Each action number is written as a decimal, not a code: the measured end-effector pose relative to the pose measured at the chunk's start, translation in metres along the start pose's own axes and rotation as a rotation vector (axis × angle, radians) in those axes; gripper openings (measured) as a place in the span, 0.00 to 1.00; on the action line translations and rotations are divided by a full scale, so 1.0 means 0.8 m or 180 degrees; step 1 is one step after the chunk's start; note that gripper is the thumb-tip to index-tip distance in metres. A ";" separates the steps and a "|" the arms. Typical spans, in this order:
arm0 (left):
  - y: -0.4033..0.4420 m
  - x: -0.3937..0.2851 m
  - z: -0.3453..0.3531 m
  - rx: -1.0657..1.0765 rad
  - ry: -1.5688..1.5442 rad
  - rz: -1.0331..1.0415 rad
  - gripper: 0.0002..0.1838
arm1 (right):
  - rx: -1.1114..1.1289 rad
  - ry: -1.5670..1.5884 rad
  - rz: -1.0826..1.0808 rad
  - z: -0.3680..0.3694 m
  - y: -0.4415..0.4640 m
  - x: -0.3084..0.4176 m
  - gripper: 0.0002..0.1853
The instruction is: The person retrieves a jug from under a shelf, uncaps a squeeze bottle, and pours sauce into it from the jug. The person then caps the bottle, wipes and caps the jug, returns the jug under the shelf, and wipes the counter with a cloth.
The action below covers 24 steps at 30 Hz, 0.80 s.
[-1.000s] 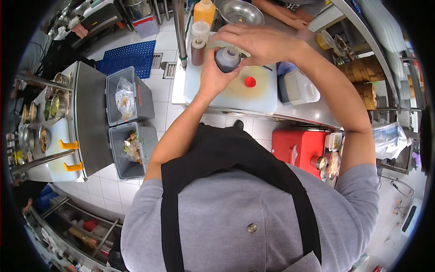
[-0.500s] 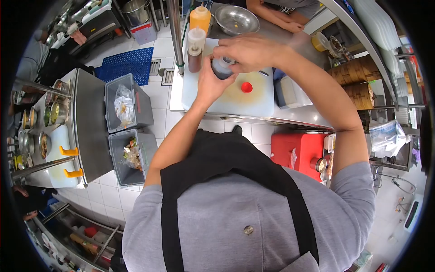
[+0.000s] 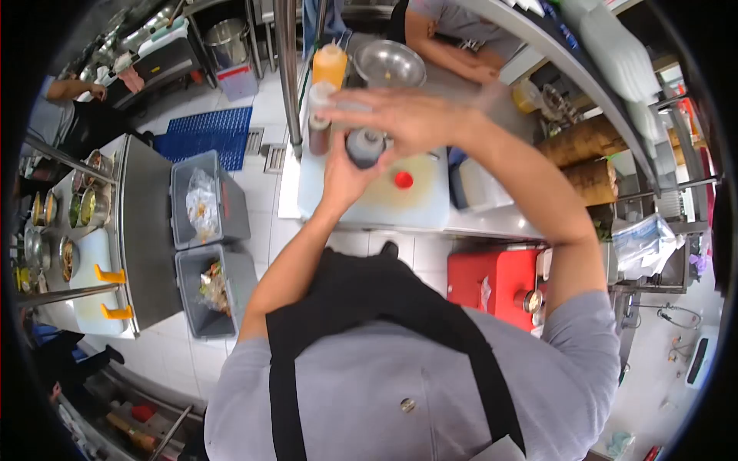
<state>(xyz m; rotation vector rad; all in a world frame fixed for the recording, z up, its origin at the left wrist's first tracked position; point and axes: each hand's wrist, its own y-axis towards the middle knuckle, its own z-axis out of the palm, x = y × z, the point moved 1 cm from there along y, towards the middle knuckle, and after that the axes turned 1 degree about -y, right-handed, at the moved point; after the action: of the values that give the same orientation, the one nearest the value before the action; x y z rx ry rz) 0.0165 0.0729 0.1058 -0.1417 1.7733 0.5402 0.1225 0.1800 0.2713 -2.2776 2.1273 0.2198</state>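
My left hand (image 3: 346, 178) is wrapped round a dark bottle (image 3: 364, 147) with a greyish top, holding it above a white cutting board (image 3: 427, 207). Over and beside the bottle, my right hand (image 3: 411, 121) has its fingers stretched to the left, slightly blurred; I cannot tell whether its lower edge touches the bottle. A small red cap (image 3: 403, 180) lies on the board's stained middle. Left of my hands stand an orange squeeze bottle (image 3: 330, 65), a whitish squeeze bottle (image 3: 323, 94) and a brown squeeze bottle (image 3: 319, 134), the last two partly covered by my right fingertips.
A steel bowl (image 3: 390, 58) stands behind the board, near a co-worker's folded arms (image 3: 461, 63). A metal post (image 3: 287, 69) rises at the board's left. To the right are a white container (image 3: 480, 184) and bamboo steamers (image 3: 580, 142). Grey bins (image 3: 178, 207) stand at left.
My right hand has moved off the bottle's top, its fingers straightening out to the left. My left hand still holds the bottle. The whole view has shifted slightly.
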 end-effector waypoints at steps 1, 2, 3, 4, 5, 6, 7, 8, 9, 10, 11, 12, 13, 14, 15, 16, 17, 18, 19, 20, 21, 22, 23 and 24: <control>0.002 -0.004 0.001 -0.0042 -0.0033 0.0082 0.45 | 0.0191 0.0182 -0.0002 0.003 -0.001 0.004 0.50; 0.002 -0.005 0.002 -0.0083 -0.0105 0.0049 0.46 | 0.0377 0.0382 0.0005 0.000 0.001 0.008 0.49; 0.000 -0.005 0.002 -0.0111 -0.0167 -0.0009 0.46 | 0.0377 0.0334 -0.0005 -0.005 0.003 0.009 0.49; -0.001 -0.002 0.002 -0.0041 -0.0134 -0.0140 0.46 | 0.0743 0.0594 0.0136 -0.009 0.005 0.010 0.47; -0.001 0.000 0.003 -0.0055 -0.0140 -0.0115 0.46 | 0.1110 0.0864 0.0282 -0.010 0.006 0.012 0.45; -0.001 0.001 0.004 -0.0075 -0.0066 -0.0092 0.45 | 0.1047 0.0811 0.0330 -0.011 0.005 0.015 0.37; -0.001 0.000 0.005 -0.0091 0.0007 -0.0078 0.44 | 0.1050 0.0800 0.0330 -0.009 0.004 0.013 0.37; 0.000 -0.001 0.005 -0.0093 0.0000 -0.0076 0.44 | 0.0980 0.0804 0.0301 -0.005 0.003 0.012 0.34; -0.001 -0.003 0.005 -0.0104 -0.0037 -0.0043 0.42 | 0.0914 0.0816 0.0271 -0.002 0.002 0.012 0.31; -0.003 -0.004 0.005 -0.0115 -0.0079 -0.0024 0.40 | 0.0934 0.0830 0.0270 0.000 0.001 0.012 0.31; -0.004 -0.003 0.005 -0.0120 -0.0100 -0.0061 0.40 | 0.0874 0.0909 0.0278 0.000 0.001 0.011 0.29; -0.002 0.001 0.005 -0.0124 -0.0051 -0.0030 0.39 | 0.0840 0.0997 0.0277 0.002 0.001 0.011 0.27; -0.003 0.005 0.006 -0.0149 -0.0019 -0.0023 0.39 | 0.0932 0.1036 0.0245 0.005 0.001 0.011 0.27; -0.003 0.005 0.005 -0.0184 0.0062 0.0074 0.39 | 0.0953 0.0969 0.0347 0.007 0.002 0.009 0.26; -0.004 0.004 0.006 -0.0242 -0.0029 -0.0012 0.39 | 0.0988 0.0885 0.0448 0.006 0.002 0.008 0.26; -0.004 0.003 0.006 -0.0238 -0.0010 -0.0009 0.40 | 0.0957 0.0793 0.0465 0.003 0.003 0.008 0.23; -0.004 0.004 0.007 -0.0236 0.0020 -0.0008 0.40 | 0.1075 0.0798 0.0413 0.005 0.002 0.007 0.23; -0.003 0.007 0.008 -0.0222 -0.0047 -0.0043 0.41 | 0.0994 0.0695 0.0516 0.008 0.002 0.005 0.21; -0.001 0.009 0.009 -0.0306 -0.0094 -0.0115 0.41 | 0.0896 0.0595 0.0603 0.011 0.004 0.003 0.19; -0.001 0.011 0.009 -0.0303 -0.0076 -0.0003 0.41 | 0.0867 0.0526 0.0599 0.009 0.007 0.006 0.18; -0.003 0.013 0.009 -0.0293 -0.0056 0.0094 0.41 | 0.0962 0.0573 0.0519 0.011 0.009 0.008 0.18; -0.004 0.014 0.009 -0.0314 -0.0055 0.0079 0.41 | 0.1006 0.0520 0.0702 0.014 0.010 0.009 0.20; -0.004 0.016 0.010 -0.0377 -0.0091 -0.0004 0.41 | 0.1040 0.0446 0.0891 0.015 0.011 0.009 0.22; -0.005 0.019 0.011 -0.0405 -0.0083 0.0074 0.40 | 0.1227 0.0271 0.1025 0.015 0.015 0.009 0.31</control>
<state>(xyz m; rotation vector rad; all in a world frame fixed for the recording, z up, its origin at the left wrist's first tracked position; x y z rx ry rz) 0.0216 0.0761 0.0891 -0.2018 1.7172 0.6691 0.1101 0.1733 0.2593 -1.7611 2.3215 -0.2678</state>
